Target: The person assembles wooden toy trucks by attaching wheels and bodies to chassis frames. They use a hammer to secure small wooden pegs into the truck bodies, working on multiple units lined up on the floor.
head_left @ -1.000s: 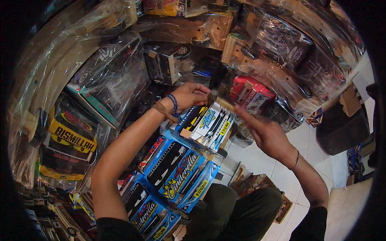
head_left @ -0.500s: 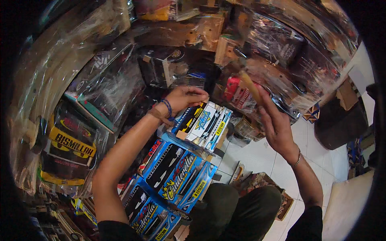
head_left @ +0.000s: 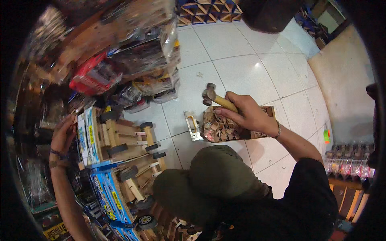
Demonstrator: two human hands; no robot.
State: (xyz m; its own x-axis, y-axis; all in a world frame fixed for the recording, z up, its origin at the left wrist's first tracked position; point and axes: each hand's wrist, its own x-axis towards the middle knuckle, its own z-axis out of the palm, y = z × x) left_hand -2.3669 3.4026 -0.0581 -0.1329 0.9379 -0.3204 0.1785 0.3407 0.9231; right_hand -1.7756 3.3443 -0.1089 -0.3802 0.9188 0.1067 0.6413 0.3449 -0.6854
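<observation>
My right hand [head_left: 253,115] grips a hammer [head_left: 226,103] by its yellowish wooden handle, the metal head pointing up and left over the floor. At the far left my left hand [head_left: 64,130] is closed, its fingertips pressed together at the upper edge of a white and blue wooden toy truck [head_left: 83,138]. Whatever sits between those fingertips is too small to make out. The truck's wooden underside and dark wheels face right. Against it, nearer me, stands a blue toy truck [head_left: 105,188] with printed sides and similar wheels.
A cardboard box [head_left: 241,139] of small wood offcuts stands on the white tiled floor [head_left: 237,44], beside a white cut-out part [head_left: 194,125]. Plastic-wrapped toys, including a red one [head_left: 94,76], are stacked at left. My knees [head_left: 221,172] are close to the trucks.
The view has swung right and down toward the floor and box. The hammer, blurred before, now shows clearly in my right hand. My left hand is still at the white and blue truck's edge.
</observation>
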